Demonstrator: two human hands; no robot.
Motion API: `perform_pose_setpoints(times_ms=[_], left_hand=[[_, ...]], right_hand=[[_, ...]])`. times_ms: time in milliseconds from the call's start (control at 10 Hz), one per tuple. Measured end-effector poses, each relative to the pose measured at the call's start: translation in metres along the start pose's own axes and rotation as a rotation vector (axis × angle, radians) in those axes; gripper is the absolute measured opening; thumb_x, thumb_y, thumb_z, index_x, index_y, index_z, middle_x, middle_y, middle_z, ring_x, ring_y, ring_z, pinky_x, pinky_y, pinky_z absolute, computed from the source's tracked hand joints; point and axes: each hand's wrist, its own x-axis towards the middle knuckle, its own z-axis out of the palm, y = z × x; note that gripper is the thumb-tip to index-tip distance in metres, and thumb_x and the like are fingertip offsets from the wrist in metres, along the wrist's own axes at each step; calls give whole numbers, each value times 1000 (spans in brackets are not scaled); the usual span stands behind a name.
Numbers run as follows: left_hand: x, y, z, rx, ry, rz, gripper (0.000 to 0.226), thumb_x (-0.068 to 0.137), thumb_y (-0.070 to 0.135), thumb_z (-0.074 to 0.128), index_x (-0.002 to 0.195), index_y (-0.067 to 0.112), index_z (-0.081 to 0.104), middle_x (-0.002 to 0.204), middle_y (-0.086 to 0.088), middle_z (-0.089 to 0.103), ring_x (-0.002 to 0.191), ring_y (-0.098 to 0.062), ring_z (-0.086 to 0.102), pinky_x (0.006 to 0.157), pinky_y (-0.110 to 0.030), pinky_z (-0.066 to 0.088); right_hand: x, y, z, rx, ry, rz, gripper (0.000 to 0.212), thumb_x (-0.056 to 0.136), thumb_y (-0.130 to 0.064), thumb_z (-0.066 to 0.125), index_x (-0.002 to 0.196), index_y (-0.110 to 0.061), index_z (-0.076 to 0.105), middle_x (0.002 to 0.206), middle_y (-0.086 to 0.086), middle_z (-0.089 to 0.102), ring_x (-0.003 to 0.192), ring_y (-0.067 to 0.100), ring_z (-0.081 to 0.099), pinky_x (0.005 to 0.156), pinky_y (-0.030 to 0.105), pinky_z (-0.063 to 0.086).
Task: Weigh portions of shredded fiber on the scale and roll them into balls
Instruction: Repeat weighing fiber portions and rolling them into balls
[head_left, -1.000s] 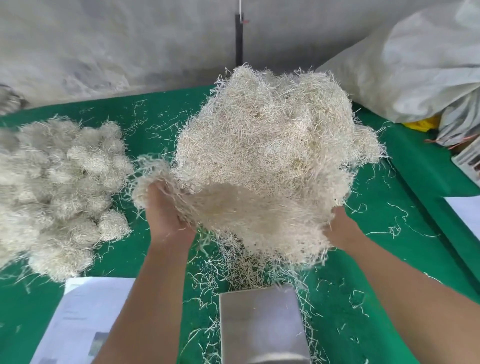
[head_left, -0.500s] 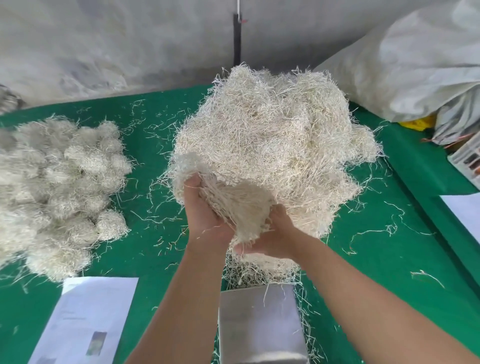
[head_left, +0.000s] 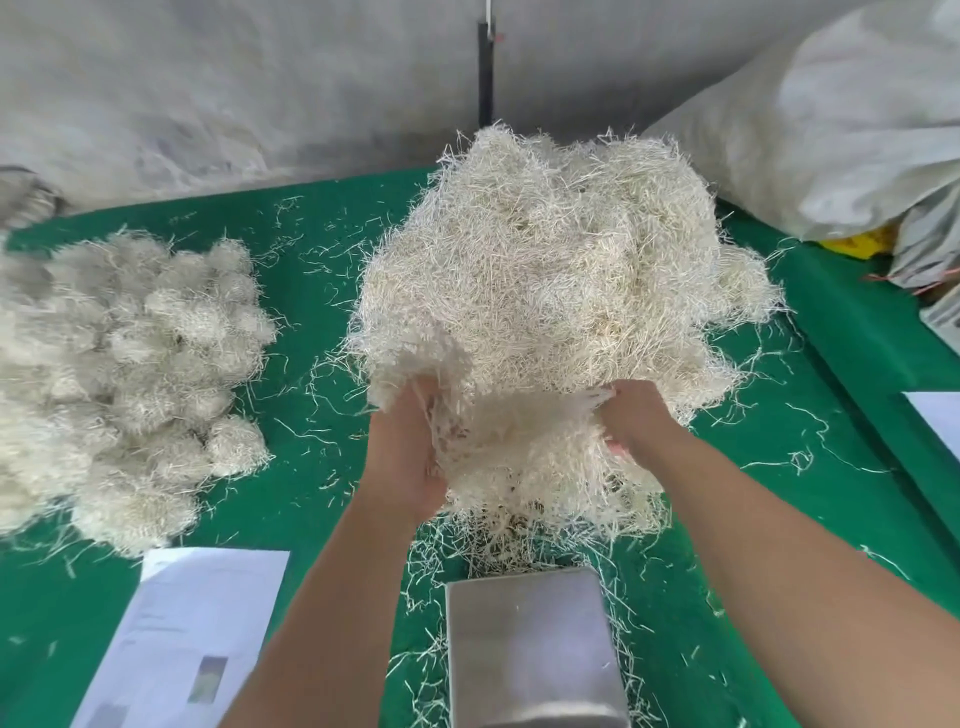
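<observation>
Both hands have spread apart since 0.5 s ago: left hand (head_left: 402, 457) and right hand (head_left: 631, 421) cup a fiber clump (head_left: 524, 457), fingers curled in. Risk: strands snag the big pile (head_left: 561, 270), spill past the scale (head_left: 530, 649).

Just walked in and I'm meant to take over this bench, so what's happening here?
A person is pulling a portion off the big heap of shredded fiber. The left hand and right hand both grip the tuft above the steel scale, whose platform is bare. Finished balls are piled at the left on the green table.
</observation>
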Motion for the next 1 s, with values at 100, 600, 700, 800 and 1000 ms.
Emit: perform_pose_setpoints(times_ms=[100,600,700,800,1000], left_hand=[[-5,-12,0,162,9,-13,41,77,34,72,110,13,61,104,-6,67,101,-25,68,99,-50,55],[37,-32,-34,1744,-154,497,57,93,16,72,145,27,52,112,1,74,88,-17,73,74,-30,60],[58,-15,-70,1678,87,371,46,96,5,60,139,23,57,82,3,67,67,-13,67,60,-30,61],[72,-15,-87,1488,83,283,49,98,15,66,145,12,52,87,-3,68,68,-15,68,65,-31,64],[33,-28,-37,789,-33,79,70,96,43,68,153,9,43,142,-32,54,108,-30,72,84,-37,62]], right_hand=[[14,2,-10,228,-44,154,38,98,3,53,136,2,55,88,8,59,70,19,62,54,28,54],[27,8,6,506,-18,276,35,105,-4,52,139,3,50,96,12,60,75,20,64,61,30,59],[25,18,-11,453,95,308,24,104,-23,63,111,0,60,94,11,62,73,18,60,60,32,62],[13,21,-12,676,-23,289,39,102,-18,64,138,-3,54,118,15,67,90,21,67,60,26,62],[-28,2,5,-211,-393,-117,97,94,-41,74,164,-30,9,167,16,28,145,39,42,117,57,38]])
